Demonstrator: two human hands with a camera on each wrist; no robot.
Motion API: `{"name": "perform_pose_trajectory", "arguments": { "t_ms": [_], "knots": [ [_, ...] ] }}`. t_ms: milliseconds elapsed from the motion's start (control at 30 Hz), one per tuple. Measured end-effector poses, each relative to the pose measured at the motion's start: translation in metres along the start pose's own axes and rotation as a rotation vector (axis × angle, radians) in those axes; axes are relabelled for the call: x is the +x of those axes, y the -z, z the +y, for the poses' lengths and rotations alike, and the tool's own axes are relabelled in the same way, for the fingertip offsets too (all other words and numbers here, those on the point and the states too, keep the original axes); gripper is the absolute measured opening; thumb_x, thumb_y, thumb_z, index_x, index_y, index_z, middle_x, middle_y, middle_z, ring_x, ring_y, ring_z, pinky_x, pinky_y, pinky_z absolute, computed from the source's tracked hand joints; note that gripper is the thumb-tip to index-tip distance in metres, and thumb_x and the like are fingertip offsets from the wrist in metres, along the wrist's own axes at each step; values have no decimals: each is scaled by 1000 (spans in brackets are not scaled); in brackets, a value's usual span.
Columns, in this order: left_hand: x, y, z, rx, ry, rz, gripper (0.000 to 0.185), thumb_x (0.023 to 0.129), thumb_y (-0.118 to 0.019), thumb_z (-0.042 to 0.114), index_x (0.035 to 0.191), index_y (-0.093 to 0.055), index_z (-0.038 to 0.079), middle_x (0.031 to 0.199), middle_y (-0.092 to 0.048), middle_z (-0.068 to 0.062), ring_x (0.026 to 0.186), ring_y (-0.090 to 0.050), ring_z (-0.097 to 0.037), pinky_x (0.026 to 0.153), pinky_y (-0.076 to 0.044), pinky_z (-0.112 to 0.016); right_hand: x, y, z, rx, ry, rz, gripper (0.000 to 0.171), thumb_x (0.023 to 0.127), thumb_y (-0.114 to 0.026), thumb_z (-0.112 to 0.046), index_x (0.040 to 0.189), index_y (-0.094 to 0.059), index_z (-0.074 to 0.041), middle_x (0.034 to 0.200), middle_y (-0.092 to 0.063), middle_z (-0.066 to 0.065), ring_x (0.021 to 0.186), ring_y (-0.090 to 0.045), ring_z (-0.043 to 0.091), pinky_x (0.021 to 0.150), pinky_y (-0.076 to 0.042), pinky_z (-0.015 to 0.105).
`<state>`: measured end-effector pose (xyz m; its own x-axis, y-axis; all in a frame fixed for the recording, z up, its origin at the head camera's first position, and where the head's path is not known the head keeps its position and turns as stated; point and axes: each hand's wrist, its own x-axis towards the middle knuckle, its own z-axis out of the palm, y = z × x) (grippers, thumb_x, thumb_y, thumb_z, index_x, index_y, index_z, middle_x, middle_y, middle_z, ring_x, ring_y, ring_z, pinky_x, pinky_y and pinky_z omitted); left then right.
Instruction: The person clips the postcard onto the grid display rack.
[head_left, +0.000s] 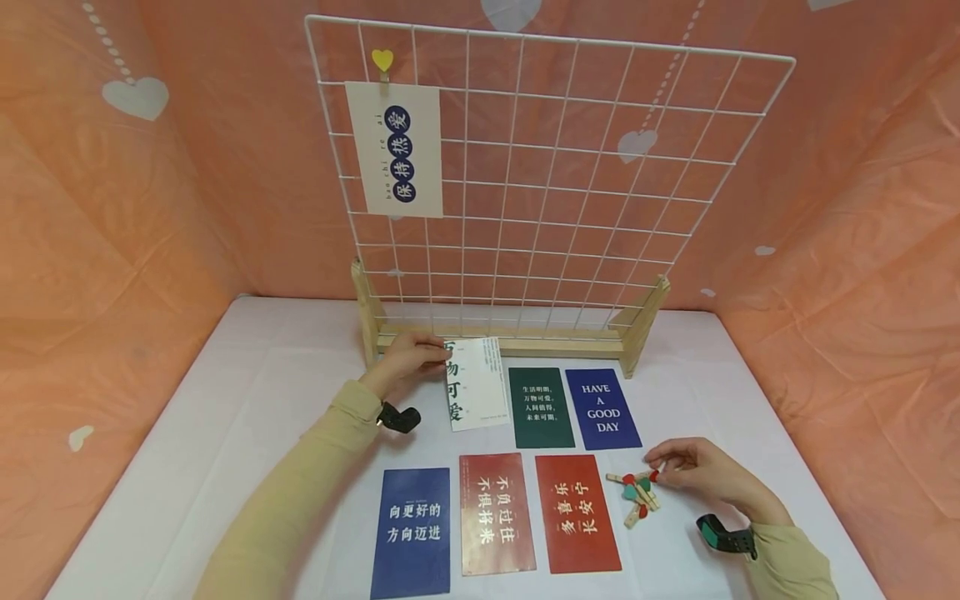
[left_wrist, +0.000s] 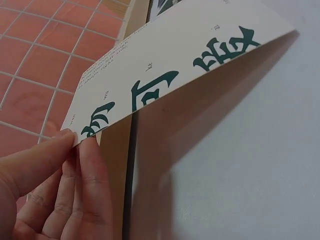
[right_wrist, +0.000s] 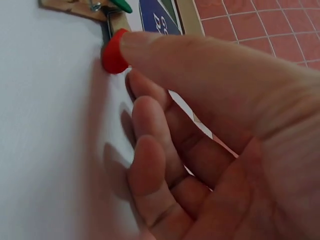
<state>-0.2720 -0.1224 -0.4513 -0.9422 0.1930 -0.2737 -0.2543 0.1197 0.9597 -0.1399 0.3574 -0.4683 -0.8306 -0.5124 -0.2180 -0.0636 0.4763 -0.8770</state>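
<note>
My left hand (head_left: 408, 364) pinches a white card (head_left: 478, 392) with green Chinese characters by its left edge, near the foot of the grid rack. Thumb and fingers grip a corner in the left wrist view, where the card (left_wrist: 165, 75) is tilted up and casts a shadow on the table. At the right, my right hand (head_left: 701, 471) is at a small pile of wooden clothespins (head_left: 637, 493) with red and green hearts. In the right wrist view its thumb and index finger close on a clothespin's red heart (right_wrist: 115, 54), the other fingers curled low over the table.
A white wire grid (head_left: 540, 183) stands in wooden feet (head_left: 645, 329) at the back. On it a cream card (head_left: 375, 150) hangs from a yellow heart clothespin (head_left: 382, 62). Green (head_left: 542, 429), blue (head_left: 600, 379) and red cards (head_left: 577, 554), several in all, lie on the white table (head_left: 247, 400).
</note>
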Motion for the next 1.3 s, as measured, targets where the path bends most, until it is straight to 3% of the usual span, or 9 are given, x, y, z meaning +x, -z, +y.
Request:
{"name": "perform_pose_trajectory", "arguments": {
  "t_ms": [533,933,1300],
  "knots": [
    [-3,5,0,-36,23,26,33,88,-67,3,116,-56,-10,101,-63,-17,76,-66,-13,84,-55,-33,5,-2,1,-7,67,-4,19,85,-69,1,103,-64,8,80,-63,7,66,-54,7,55,-48,20],
    [-1,7,-1,-64,-15,29,32,87,-67,0,115,-56,-13,99,-63,-16,76,-65,-12,83,-55,-31,7,-3,-7,-27,57,-2,11,85,-70,-3,94,-66,3,79,-64,6,64,-53,7,54,-47,22],
    [-4,15,-4,-61,-24,37,36,89,-66,2,120,-53,-12,107,-62,-20,78,-65,-11,85,-54,-32,7,-6,-8,-17,14,-3,11,87,-68,-3,95,-66,4,80,-63,9,65,-51,8,54,-45,22]
  ]
}}
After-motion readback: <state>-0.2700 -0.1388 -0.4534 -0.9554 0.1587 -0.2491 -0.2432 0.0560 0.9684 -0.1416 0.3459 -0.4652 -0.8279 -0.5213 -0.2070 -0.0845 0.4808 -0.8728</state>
